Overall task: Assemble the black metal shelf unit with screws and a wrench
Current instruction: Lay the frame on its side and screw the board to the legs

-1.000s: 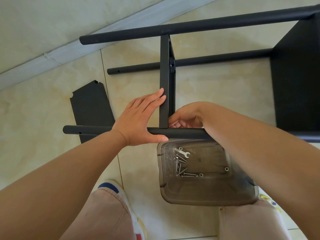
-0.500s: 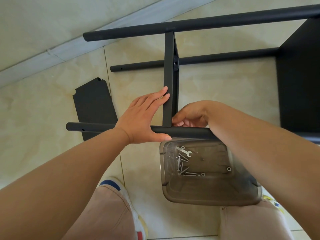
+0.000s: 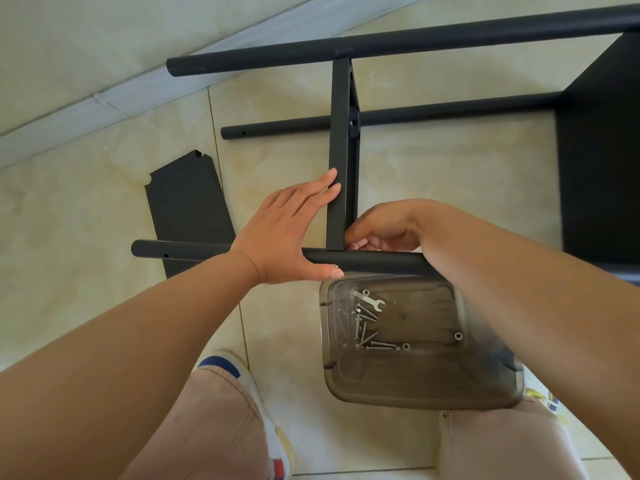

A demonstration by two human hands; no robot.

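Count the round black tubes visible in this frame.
3. The top tube runs along the frame's far side, the middle tube lies behind the upright shelf panel, and the near tube passes under both hands. Others may be hidden.

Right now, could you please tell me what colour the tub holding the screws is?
The tub is a smoky, see-through grey, seen best in the head view.

The right hand's fingertips were tucked behind the upright panel, whatever they held unseen; the near tube passed under both wrists, and the shelf was cropped at the right edge
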